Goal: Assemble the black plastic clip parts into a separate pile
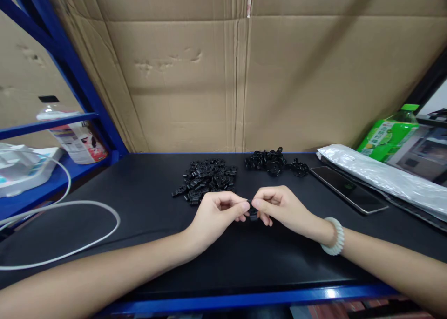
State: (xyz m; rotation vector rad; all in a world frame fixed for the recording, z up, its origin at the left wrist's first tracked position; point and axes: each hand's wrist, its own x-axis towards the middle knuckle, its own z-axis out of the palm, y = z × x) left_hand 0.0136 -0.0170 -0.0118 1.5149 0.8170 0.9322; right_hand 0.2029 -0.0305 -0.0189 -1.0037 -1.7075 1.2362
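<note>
My left hand (218, 215) and my right hand (284, 210) meet above the middle of the black tabletop (279, 258). Between their fingertips is a small black plastic part (253, 213), pinched from both sides. Its exact kind is too small to make out, and the fingers cover some of it. Beyond my left hand lies a pile of small black parts (211, 177). Farther right, past my right hand, is a second heap of black ring-shaped pieces (272, 161). A pale coiled band (337, 236) circles my right wrist.
A phone (349, 188) and a silvery plastic package (384, 170) lie at right, near a green-capped bottle (391, 132). At left, a white cable (117, 221) loops over the tabletop beside a power strip (31, 170) and another bottle (75, 137). Cardboard (174, 77) stands behind.
</note>
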